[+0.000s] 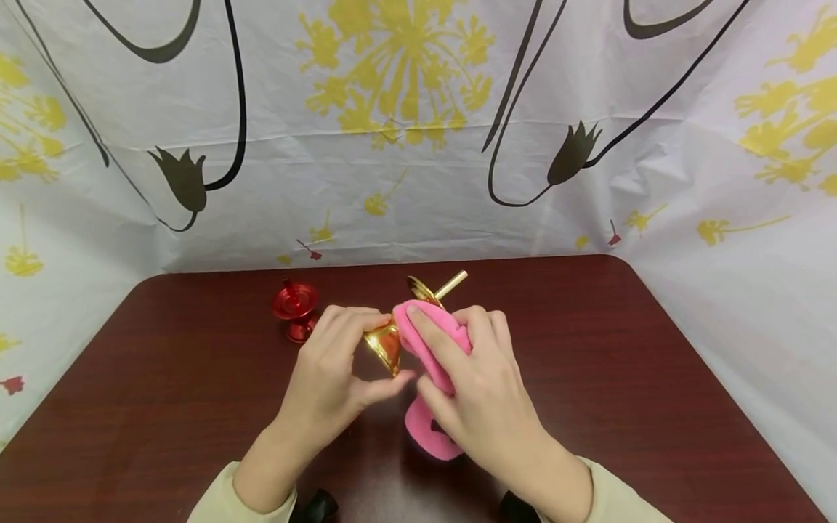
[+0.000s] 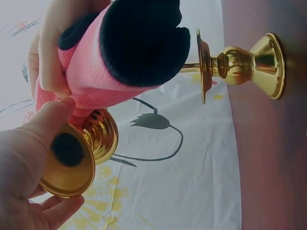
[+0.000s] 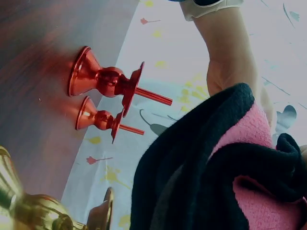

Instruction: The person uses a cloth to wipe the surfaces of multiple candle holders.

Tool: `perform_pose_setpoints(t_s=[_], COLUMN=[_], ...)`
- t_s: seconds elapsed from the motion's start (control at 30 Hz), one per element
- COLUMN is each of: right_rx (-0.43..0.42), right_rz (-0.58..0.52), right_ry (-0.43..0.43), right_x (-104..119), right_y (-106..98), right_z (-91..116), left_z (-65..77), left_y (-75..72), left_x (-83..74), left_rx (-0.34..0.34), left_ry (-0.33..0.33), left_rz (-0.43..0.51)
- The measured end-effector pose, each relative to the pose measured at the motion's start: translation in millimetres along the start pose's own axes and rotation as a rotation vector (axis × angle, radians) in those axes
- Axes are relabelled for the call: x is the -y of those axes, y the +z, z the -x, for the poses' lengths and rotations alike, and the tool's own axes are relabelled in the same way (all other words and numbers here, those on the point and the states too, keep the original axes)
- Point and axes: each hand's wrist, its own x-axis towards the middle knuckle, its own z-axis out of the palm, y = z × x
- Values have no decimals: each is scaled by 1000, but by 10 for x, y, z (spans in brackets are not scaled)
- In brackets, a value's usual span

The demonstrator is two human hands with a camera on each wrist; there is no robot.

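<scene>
My left hand [image 1: 330,363] grips a shiny gold candlestick [image 1: 384,345] by its flared base, lifted and tilted; its dish and spike stick out past the cloth. My right hand [image 1: 480,378] holds a pink cloth with a black underside [image 1: 428,338] bunched around the candlestick's middle. A loose end of the cloth [image 1: 431,436] hangs below that hand. In the left wrist view the hollow base of the held candlestick [image 2: 72,160] shows between thumb and fingers. Upright on the table stands a second gold candlestick [image 2: 237,64], hidden behind the hands in the head view.
Two red candlesticks stand at the back left, a nearer one [image 3: 108,81] and another [image 3: 100,120]; the left hand partly covers one in the head view. The dark wooden table [image 1: 163,378] ends at a white patterned sheet [image 1: 418,196].
</scene>
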Motion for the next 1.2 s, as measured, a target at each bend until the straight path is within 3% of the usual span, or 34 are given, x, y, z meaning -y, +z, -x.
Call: perform_pose_setpoints(t_s=[0.13, 0.27, 0.4, 0.6, 0.97, 1.07, 1.2], right_rx=[-6, 12, 64, 146, 26, 36, 118], right_rz=[-41, -73, -81, -77, 15, 29, 6], right_ry=[-6, -104, -209, -248, -181, -122, -62], right_x=[-8, -28, -63, -154, -116, -119, -147], right_y=[-6, 6, -14, -101, -53, -71, -114], right_z=[-8, 3, 7, 37, -68, -144, -261], left_z=[-8, 2, 30, 49, -1, -5, -17], left_y=[1, 4, 9, -8, 4, 12, 21], left_x=[-7, 2, 13, 34, -11, -19, -24], left_rx=[-4, -4, 1, 3, 9, 20, 24], left_ry=[2, -7, -14, -11, 44, 53, 64], left_rz=[1, 15, 38, 7, -73, -103, -131])
